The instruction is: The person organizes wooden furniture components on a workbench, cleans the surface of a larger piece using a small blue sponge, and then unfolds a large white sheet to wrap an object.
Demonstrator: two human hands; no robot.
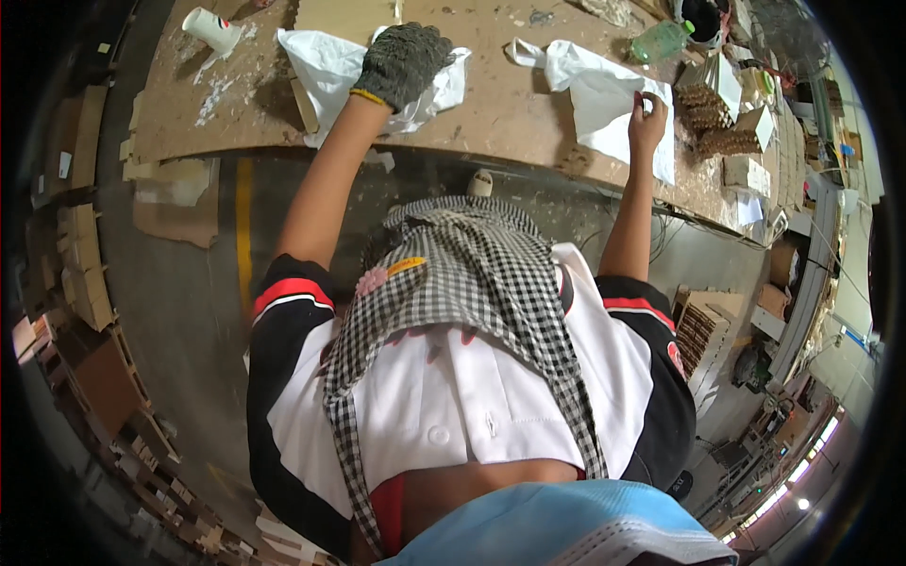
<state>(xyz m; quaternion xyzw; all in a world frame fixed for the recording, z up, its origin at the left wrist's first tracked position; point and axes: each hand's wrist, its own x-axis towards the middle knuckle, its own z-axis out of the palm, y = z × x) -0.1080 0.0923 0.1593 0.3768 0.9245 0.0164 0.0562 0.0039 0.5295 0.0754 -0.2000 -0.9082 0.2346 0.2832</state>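
My left hand [403, 68] wears a dark grey knit glove with a yellow cuff. Its fingers curl down, closed over a crumpled white plastic bag [326, 80] that partly covers a piece of cardboard [304, 104]. My bare right hand [647, 121] pinches the right part of a second white plastic bag [601, 104]. That bag is spread flatter, with a loop-like strip at its far left end. Both bags lie on the worn brown worktable [510, 108], a stretch of bare tabletop between them.
A white paper cup [211, 31] stands at the far left among white smears. At the right are a green plastic bottle [662, 42], stacked corrugated cardboard pieces [706, 94] and a small white box [746, 176]. More cardboard [349, 14] lies at the table's back.
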